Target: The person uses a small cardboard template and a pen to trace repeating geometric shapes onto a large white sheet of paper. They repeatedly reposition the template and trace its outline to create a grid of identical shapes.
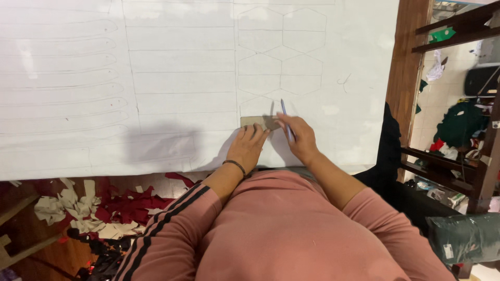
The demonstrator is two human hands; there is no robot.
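Red and cream fabric scraps [99, 208] littered the floor at left. A white sheet [182, 78] with traced strips and hexagons covered the counter. The left hand [247, 147] pressed flat, fingers spread, on a tan cardboard template [255, 121]. The right hand [299, 138] gripped a pen [286, 118] beside it.

We wear a salmon-pink long-sleeved top, cuffs pushed up (two black stripes run down the left sleeve [166, 224]), and a thin dark bracelet [235, 165] circles our left wrist.

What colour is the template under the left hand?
Tan-brown cardboard template, pressed flat by the left hand; seen in the head view.
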